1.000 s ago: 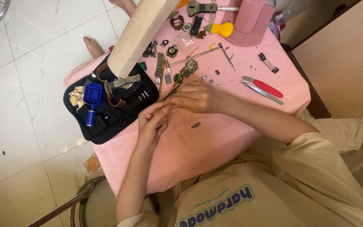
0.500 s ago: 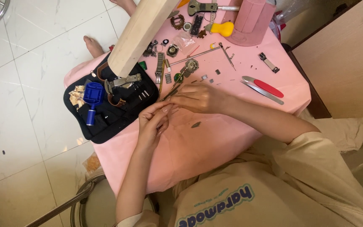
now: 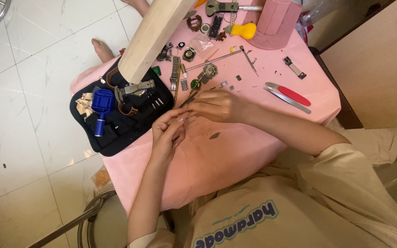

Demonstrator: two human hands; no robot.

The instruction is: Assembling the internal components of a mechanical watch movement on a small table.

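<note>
Both hands meet over the middle of the pink-covered tabletop (image 3: 235, 151), fingertips drawn together around something too small to make out. The left hand (image 3: 168, 133) is curled, its thumb and forefinger pinched near the fingertips of the right hand (image 3: 217, 104), which comes in from the right and grips a thin tool like tweezers (image 3: 188, 97) that slants away toward the far left. Whether a part sits between the fingers cannot be told. Just left of the hands lies a black tool pouch (image 3: 116, 124) holding a blue handled tool (image 3: 101, 108) and a metal clamp-like piece (image 3: 136, 88). A pale wooden beam (image 3: 155, 34) crosses above the pouch. Farther off, beyond the hands, small watch parts are scattered, among them a round watch case (image 3: 210, 70) and a metal bracelet strip (image 3: 176, 78). To the right rests a red-handled knife (image 3: 292, 95); at the far edge stand a yellow-handled tool (image 3: 243, 31) and a pink stand (image 3: 276, 23). A small dark piece (image 3: 214, 136) lies near the hands.
</note>
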